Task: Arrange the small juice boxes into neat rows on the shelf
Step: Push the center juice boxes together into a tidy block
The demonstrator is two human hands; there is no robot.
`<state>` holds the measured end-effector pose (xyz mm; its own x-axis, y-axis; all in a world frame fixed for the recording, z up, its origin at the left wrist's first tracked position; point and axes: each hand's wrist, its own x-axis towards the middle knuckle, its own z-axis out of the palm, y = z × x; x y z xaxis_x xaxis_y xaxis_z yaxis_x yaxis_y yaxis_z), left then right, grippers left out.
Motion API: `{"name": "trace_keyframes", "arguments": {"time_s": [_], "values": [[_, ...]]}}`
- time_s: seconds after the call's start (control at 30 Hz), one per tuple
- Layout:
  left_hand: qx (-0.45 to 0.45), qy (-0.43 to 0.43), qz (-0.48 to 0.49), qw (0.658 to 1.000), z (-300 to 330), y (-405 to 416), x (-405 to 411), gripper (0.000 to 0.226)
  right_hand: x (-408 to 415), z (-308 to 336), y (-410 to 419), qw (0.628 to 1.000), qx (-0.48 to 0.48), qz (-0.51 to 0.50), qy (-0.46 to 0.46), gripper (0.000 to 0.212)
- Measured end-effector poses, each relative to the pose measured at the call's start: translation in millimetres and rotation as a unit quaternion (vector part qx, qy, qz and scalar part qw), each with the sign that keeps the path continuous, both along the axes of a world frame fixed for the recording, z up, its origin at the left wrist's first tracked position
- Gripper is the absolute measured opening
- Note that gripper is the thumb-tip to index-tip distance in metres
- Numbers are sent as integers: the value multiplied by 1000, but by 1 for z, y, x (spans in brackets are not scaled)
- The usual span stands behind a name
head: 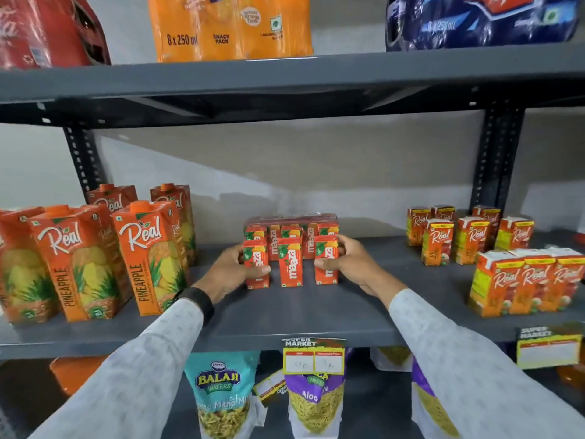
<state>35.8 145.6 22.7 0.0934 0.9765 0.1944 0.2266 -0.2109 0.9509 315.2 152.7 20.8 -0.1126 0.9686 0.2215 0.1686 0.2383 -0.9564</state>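
Pale sleeves reach up from the bottom of the view, over the snack bags hanging below, toward the middle of the grey shelf (316, 315). Just beyond them, the left hand (232, 274) pinches the left front Maaza box (256, 266), thumb across its face, while the right hand (351, 264) pinches the right front Maaza box (326, 260) the same way. Between those two stands the middle front box (290, 263), touched by neither hand and apart from both neighbours. All three stand upright, long axis vertical, printed faces toward the camera. The step in hand looks like squaring the front row; the next move probably calls for sliding the outer boxes inward until they touch the middle one, front edges level. Behind the middle box sits the shrink-wrapped pack (292, 231) of the same boxes, close against the row. Farther right of it, small Real cartons (440, 242) stand in loose rows.
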Motion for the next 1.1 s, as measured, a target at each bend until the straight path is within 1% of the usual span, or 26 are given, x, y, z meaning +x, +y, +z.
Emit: {"name": "trace_keyframes", "arguments": {"time_s": [0.13, 0.4, 0.53, 0.63, 0.8, 1.1], "values": [[1, -5, -28, 1000, -3, 6, 6, 48, -13, -4, 4, 1000, 2, 17, 11, 49], [-12, -15, -75, 997, -2, 13, 10, 61, -26, -11, 8, 999, 13, 13, 27, 53], [-19, -25, -91, 995, -3, 15, 10, 65, -27, -13, 9, 999, 3, 27, 32, 54], [-23, -25, -98, 995, -4, 15, 12, 64, -27, -12, 9, 999, -5, 37, 34, 58], [-18, -29, -89, 995, -4, 9, 17, 61, -29, -11, 6, 998, -11, 34, 43, 59], [-8, -13, -93, 996, -13, -32, 9, 55, -25, -17, -32, 997, -13, 60, 37, 65]]}}
